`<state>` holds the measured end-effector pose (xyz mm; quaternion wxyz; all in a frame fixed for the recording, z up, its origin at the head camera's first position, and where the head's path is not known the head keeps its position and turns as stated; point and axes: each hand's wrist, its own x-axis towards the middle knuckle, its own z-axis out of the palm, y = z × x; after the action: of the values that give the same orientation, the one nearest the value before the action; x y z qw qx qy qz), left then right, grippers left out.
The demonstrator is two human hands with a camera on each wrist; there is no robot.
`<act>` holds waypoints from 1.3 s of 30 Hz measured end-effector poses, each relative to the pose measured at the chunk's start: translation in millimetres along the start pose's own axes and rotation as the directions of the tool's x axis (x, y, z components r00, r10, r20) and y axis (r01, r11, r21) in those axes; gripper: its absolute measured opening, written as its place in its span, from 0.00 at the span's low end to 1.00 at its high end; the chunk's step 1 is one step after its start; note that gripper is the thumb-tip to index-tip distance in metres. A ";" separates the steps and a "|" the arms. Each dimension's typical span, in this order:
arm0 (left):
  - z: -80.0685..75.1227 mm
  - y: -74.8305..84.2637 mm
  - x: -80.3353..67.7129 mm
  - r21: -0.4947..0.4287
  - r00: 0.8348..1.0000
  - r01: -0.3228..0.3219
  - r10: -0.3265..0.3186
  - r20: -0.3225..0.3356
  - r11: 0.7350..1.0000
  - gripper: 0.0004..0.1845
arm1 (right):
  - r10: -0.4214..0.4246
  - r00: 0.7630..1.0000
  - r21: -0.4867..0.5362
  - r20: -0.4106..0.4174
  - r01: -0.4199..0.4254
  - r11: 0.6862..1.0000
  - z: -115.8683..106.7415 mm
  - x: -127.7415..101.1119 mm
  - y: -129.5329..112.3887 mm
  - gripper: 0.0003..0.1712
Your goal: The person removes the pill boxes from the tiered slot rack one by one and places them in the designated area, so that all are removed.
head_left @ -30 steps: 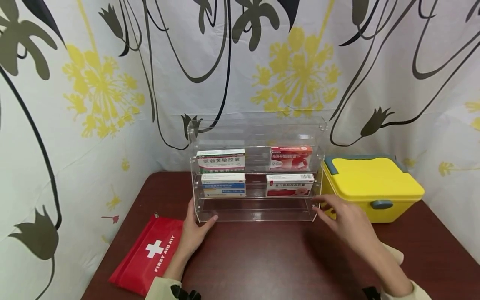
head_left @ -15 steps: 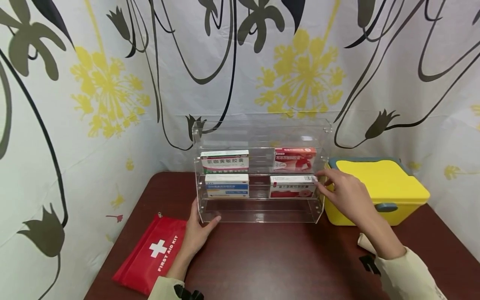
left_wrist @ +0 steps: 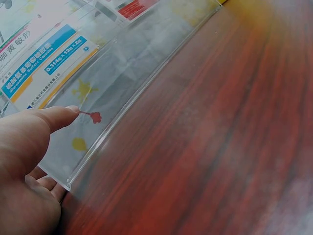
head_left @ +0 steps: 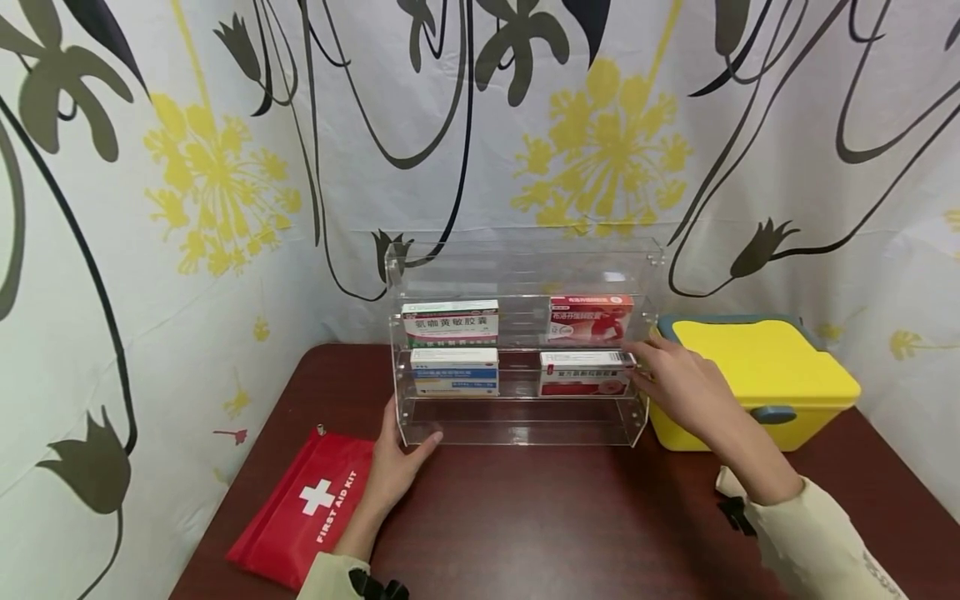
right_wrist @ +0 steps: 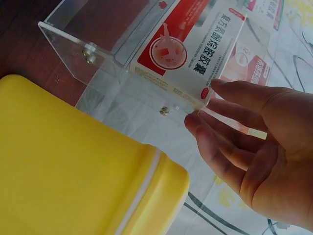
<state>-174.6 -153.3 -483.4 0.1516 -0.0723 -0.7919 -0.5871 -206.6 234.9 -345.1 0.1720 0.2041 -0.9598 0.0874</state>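
Observation:
A clear acrylic tiered rack (head_left: 517, 421) stands on the table with medicine boxes on two tiers. My left hand (head_left: 396, 462) grips its lower left corner, thumb over the front and fingers round the side. My right hand (head_left: 678, 379) is at the rack's right side, pinching the end of a white and red medicine box (head_left: 581, 375); in the right wrist view its thumb (right_wrist: 239, 93) lies on the box's front corner, fingers behind. Above that box is a red medicine box (head_left: 588, 318). On the left are a green and white box (head_left: 452, 323) and, below it, a blue and white box (head_left: 453, 372).
A red first aid pouch (head_left: 315, 500) lies left of the rack, partly under my left forearm. To the right, close beside the rack, stands a yellow lidded case (head_left: 765, 358) with a grey latch. A patterned cloth (head_left: 480, 167) hangs behind the dark wooden table (head_left: 525, 517).
My right hand has risen from the rack's lower right corner to the white and red medicine box, then shifted slightly left onto its end. My left hand keeps its grip on the rack.

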 end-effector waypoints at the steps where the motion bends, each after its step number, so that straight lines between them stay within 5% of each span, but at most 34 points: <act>1: -0.2 0.1 0.0 0.001 1.000 0.000 0.000 0.001 1.000 0.49 | -0.007 1.000 -0.004 0.007 0.007 1.000 -0.4 0.9 0.1 0.24; 8: -0.5 -5.0 0.8 -0.002 1.000 0.002 -0.002 0.012 1.000 0.49 | -0.035 0.997 0.010 0.067 0.035 0.999 -5.3 8.0 1.6 0.21; 19: -0.6 0.9 -0.4 0.009 1.000 -0.001 0.001 0.010 1.000 0.48 | 0.000 0.988 0.184 0.153 -0.029 0.983 -6.0 14.8 13.1 0.19; 28: 4.5 -39.8 5.7 0.025 1.000 0.009 -0.009 -0.011 1.000 0.50 | 0.022 0.986 0.194 0.166 -0.055 0.979 -5.5 14.4 17.8 0.19; 39: 4.4 -37.2 5.4 0.027 1.000 0.025 -0.025 -0.012 0.999 0.50 | 0.006 0.990 0.230 0.140 -0.038 0.972 -6.9 15.0 22.2 0.15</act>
<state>-191.2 -160.6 -516.6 0.1498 -0.0570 -0.7997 -0.5786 -226.8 251.2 -335.4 0.0791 0.2176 -0.9548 0.1864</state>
